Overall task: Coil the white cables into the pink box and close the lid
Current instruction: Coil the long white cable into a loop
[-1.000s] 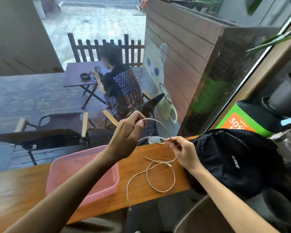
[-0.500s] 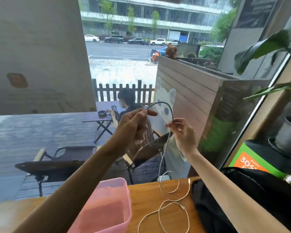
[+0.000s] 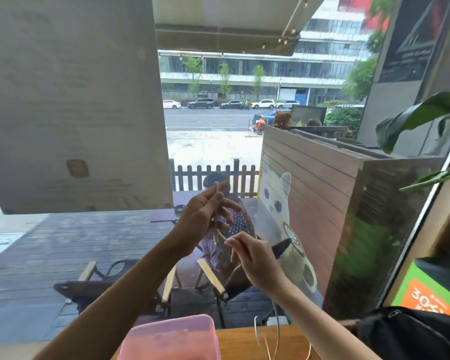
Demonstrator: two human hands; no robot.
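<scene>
My left hand (image 3: 204,216) is raised in front of the window, fingers closed around a loop of the white cable (image 3: 217,189), whose end sticks up above the fist. My right hand (image 3: 255,258) is just below and to the right, pinching the same cable near its plug between thumb and fingertips. The rest of the cable hangs down behind my right wrist to loose loops on the wooden counter (image 3: 244,341). The pink box (image 3: 172,339) stands open on the counter at the bottom edge, below my left forearm. No lid is in view.
A black bag (image 3: 411,333) lies on the counter at the bottom right. Behind the glass are folding chairs (image 3: 99,287), a seated person, a wooden planter wall (image 3: 309,193) and a street. A green and orange sign (image 3: 426,294) stands at the right.
The camera has tilted up, so the counter and box have slid to the bottom edge. Both hands have lifted the cable higher; my right hand has dropped below my left and come closer.
</scene>
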